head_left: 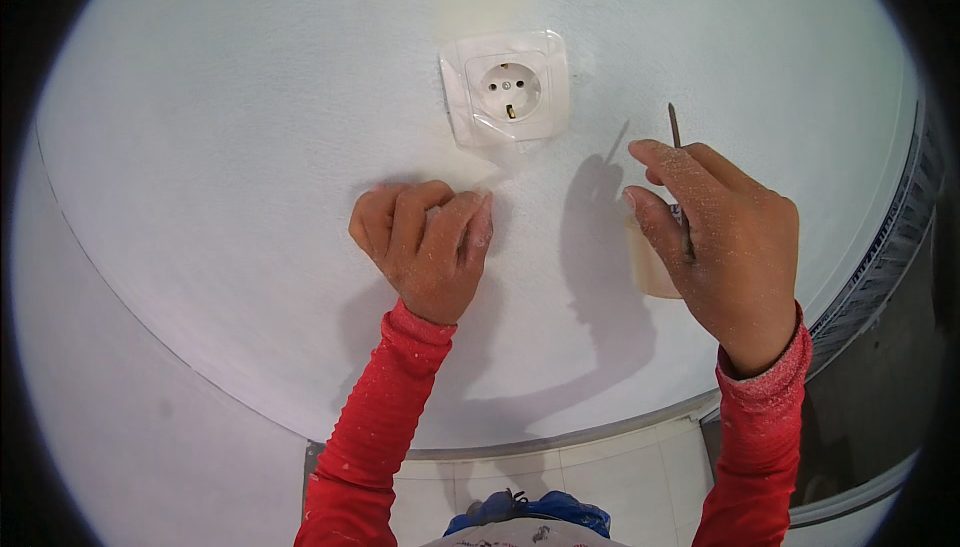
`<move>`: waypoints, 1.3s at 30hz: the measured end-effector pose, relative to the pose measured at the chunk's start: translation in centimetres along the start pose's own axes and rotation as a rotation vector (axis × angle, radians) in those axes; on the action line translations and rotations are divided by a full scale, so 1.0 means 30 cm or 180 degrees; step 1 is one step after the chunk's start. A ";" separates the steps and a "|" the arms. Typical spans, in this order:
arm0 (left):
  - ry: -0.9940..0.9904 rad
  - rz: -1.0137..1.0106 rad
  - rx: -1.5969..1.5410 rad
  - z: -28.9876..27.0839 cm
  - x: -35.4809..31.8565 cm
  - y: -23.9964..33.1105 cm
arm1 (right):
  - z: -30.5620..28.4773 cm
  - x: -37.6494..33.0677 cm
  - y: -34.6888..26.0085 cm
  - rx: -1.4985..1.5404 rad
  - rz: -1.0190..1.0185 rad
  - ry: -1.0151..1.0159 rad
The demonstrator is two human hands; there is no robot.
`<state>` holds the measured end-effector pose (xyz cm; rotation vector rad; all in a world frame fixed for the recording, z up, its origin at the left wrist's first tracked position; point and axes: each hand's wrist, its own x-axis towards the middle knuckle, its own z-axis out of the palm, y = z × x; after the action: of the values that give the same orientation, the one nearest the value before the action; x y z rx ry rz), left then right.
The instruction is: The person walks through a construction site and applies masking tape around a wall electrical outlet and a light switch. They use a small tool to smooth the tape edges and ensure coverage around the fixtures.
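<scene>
Holding a slim pointed tool (674, 127) in the half-curled right hand (735, 237), curling the left hand (428, 242), contents indiscernible, below the film-covered wall socket (508, 87), and ideally angling the shaft clear.

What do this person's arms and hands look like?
Each grip is a bare human hand, ungloved. The right hand is speckled with pale dust. Bright red long sleeves cover the forearms: the left sleeve has pale flecks, and the right sleeve is dusty around its cuff. No cables show.
</scene>
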<state>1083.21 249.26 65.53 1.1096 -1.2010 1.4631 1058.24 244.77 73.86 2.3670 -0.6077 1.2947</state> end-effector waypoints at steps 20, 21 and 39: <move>0.0017 -0.0343 0.0331 0.033 0.095 -0.036 | 0.046 -0.012 0.045 0.0217 0.0002 0.0047; -0.0003 -0.0303 0.0345 0.036 0.096 -0.041 | 0.047 -0.013 0.047 0.0219 -0.0005 0.0042; 0.0307 0.0526 0.0020 0.074 0.122 -0.086 | 0.077 -0.028 0.090 0.0298 0.0060 -0.0006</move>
<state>1085.29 247.73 69.79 0.9510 -1.2446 1.6274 1057.97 241.49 72.29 2.4431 -0.5834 1.3570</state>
